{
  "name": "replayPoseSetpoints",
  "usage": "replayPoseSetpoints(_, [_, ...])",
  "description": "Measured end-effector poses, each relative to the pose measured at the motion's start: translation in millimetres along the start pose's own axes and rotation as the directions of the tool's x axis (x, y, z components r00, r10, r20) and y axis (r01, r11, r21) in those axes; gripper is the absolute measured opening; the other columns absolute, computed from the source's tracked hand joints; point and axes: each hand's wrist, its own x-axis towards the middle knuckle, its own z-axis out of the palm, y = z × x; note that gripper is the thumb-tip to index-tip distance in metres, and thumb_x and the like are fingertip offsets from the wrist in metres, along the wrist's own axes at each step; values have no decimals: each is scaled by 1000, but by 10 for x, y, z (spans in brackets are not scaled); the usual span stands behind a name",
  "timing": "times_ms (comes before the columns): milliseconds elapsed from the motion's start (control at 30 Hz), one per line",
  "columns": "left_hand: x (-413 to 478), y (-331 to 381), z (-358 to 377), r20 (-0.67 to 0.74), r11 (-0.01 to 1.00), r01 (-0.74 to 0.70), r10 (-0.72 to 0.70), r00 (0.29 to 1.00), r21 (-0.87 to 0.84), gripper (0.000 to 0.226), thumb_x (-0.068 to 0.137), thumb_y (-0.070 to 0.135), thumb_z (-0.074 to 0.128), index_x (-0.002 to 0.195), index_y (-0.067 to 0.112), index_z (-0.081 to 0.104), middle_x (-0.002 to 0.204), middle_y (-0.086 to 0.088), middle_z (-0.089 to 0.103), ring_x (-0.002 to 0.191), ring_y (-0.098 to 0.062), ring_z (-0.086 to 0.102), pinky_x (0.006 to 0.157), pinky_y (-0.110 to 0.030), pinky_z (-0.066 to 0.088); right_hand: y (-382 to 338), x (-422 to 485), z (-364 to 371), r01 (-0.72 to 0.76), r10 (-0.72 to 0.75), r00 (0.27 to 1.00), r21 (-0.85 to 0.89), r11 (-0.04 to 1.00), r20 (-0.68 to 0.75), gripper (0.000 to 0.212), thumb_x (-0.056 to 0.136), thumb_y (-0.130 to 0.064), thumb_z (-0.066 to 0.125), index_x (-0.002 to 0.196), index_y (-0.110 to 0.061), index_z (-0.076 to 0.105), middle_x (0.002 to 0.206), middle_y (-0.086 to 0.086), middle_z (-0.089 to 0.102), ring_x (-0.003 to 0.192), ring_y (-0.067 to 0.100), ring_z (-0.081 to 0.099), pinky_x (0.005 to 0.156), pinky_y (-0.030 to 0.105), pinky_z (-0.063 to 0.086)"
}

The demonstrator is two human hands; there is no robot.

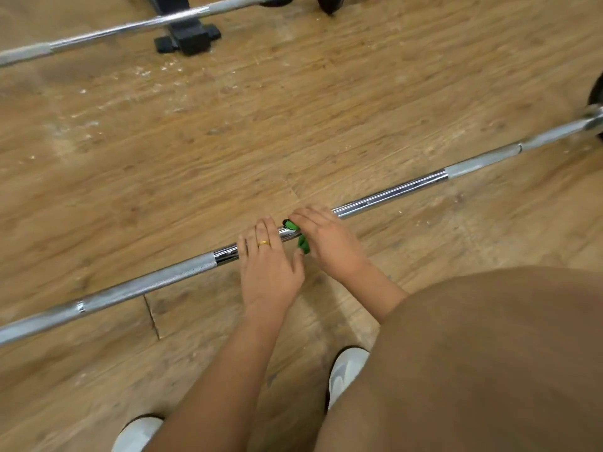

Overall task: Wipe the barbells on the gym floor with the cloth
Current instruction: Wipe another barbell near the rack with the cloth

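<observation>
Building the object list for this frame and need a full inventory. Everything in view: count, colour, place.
near barbell: 1, chrome, diagonal across the middle, under both hands
far barbell: 1, chrome, top left
cloth: 1, green, bunched on the near barbell
stand foot: 1, black, top centre, crossed by the far barbell
weight plate: 1, black, right edge, mostly cut off
floor: brown wood-look planks, whitish scuffs upper left
shoes: 2, white, bottom centre and bottom left
trouser leg: 1, tan, lower right
ring: 1, gold, on a left-hand finger
left hand: 1, fingers laid over the near barbell
right hand: 1, holds the cloth on the bar
</observation>
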Motion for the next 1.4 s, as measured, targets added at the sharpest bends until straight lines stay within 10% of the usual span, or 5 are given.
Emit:
replayPoseSetpoints(200, [-174, 11, 142, -105, 998, -18, 11, 994, -62, 76, 97, 44, 40, 156, 0, 23, 158, -17, 33, 144, -33, 30, 123, -48, 13, -124, -128, -96, -10, 8, 1000, -80, 997, -28, 52, 77, -20, 39, 117, -6, 69, 118, 7, 70, 112, 29, 60, 104, 34, 39])
replayPoseSetpoints(1400, [-867, 158, 377, -146, 997, -42, 33, 989, -58, 70, 103, 38, 34, 159, 5, 10, 166, -14, 18, 154, -28, 15, 125, -43, -2, -77, -883, -45, -5, 1, 999, -99, 995, -46, 52, 86, 0, 37, 132, 1, 61, 135, 16, 61, 131, 35, 53, 110, 52, 40])
